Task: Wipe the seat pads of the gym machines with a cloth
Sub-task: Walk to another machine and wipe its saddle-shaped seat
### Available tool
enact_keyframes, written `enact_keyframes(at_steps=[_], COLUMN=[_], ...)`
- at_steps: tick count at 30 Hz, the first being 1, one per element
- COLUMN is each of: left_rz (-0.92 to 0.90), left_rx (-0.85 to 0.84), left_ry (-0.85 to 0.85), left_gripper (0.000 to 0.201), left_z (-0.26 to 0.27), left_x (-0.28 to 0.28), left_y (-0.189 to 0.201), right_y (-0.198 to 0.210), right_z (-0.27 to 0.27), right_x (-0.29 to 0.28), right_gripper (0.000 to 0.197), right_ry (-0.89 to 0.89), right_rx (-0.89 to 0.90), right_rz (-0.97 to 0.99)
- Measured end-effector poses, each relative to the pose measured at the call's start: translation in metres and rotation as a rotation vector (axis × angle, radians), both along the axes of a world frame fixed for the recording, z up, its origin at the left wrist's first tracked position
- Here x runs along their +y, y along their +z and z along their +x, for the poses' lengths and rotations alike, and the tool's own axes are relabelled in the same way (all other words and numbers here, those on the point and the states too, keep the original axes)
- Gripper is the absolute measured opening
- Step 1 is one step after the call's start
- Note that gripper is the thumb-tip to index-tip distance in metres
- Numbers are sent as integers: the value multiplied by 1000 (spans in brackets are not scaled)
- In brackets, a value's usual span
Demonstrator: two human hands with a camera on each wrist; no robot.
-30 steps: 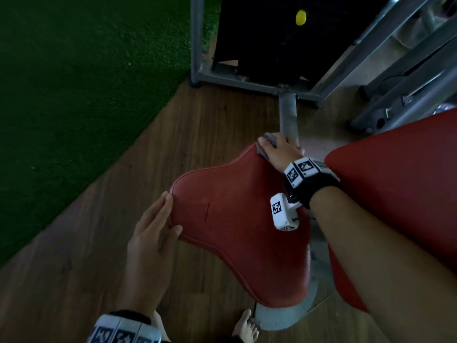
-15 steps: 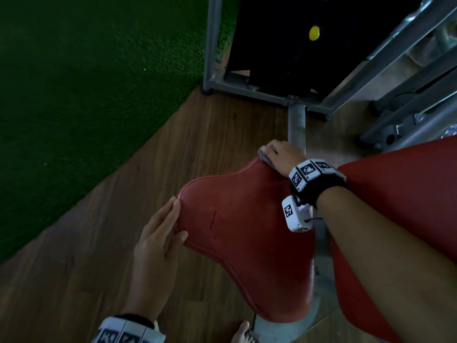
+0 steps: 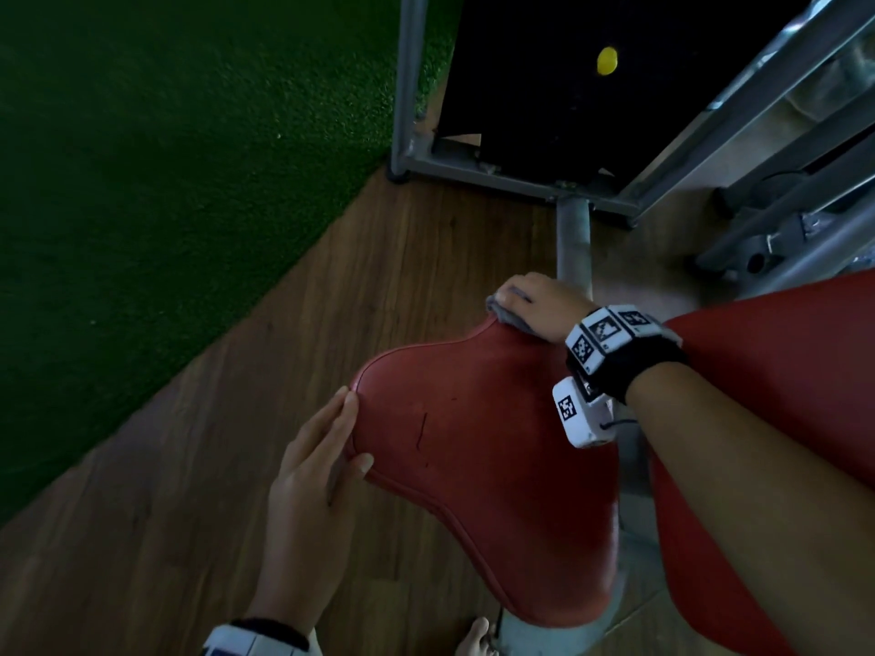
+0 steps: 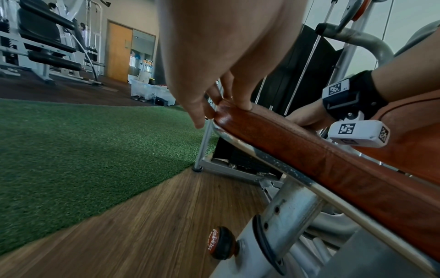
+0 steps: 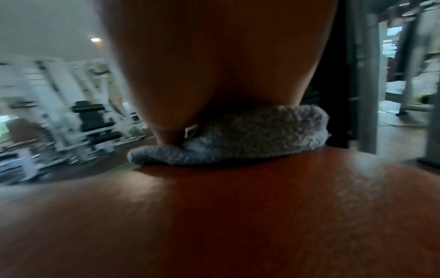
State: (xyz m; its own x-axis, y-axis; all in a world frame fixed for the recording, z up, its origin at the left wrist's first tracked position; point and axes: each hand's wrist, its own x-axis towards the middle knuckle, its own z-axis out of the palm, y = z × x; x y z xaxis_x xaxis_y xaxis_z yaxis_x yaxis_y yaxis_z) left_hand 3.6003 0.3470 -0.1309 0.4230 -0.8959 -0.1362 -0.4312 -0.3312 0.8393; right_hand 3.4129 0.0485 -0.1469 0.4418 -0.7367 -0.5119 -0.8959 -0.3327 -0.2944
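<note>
Red vinyl seat pad (image 3: 478,447): saddle-shaped, wide at the near end, narrowing toward the far tip; piped seam round the rim. Surface grained and slightly glossy, with a short dark scratch (image 3: 421,430) near its left edge. It sits on a grey metal post (image 4: 283,216) with an orange-and-black adjustment knob (image 4: 220,243), above the wood-plank floor (image 3: 199,466).

Right hand (image 3: 537,307): palm down at the far tip of the pad, pressing a folded grey terry cloth (image 5: 240,139) onto the vinyl. The cloth edge sticks out past the hand. Whether the fingers curl round the cloth cannot be told; they are hidden in the wrist view.

Left hand (image 3: 312,471): fingers straight and together, laid along the pad's left edge, thumb touching the top by the seam. Holds nothing.

A second red pad (image 3: 776,371) lies just right of the seat. Green turf (image 3: 156,149) to the left.
</note>
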Motion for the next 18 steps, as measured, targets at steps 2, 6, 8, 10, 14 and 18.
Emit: enact_keyframes(at_steps=[2,6,8,10,14,18], left_rz=[9,23,15,20,20,11], left_rx=[4,-14,1,-3,1,-11], left_ry=[-5,-25,-23,-33,-45,-40], left_gripper=[62,64,64,62,61,61], left_z=[0,2,2,3,3,3], left_x=[-1,-1,-1,-1,0,2], left_y=[0,0,1,3,1,-1], right_y=[4,16,12,9,14,17], right_z=[11,33,28,18,10,20], right_x=[15,50,51,42,32,54], right_gripper=[33,45,49,44,44,39], right_ry=[164,433,464,488,425,447], right_rx=[48,-40,-112,-116,-76,-87], right_rz=[-35,-43,29,18,-78,-49])
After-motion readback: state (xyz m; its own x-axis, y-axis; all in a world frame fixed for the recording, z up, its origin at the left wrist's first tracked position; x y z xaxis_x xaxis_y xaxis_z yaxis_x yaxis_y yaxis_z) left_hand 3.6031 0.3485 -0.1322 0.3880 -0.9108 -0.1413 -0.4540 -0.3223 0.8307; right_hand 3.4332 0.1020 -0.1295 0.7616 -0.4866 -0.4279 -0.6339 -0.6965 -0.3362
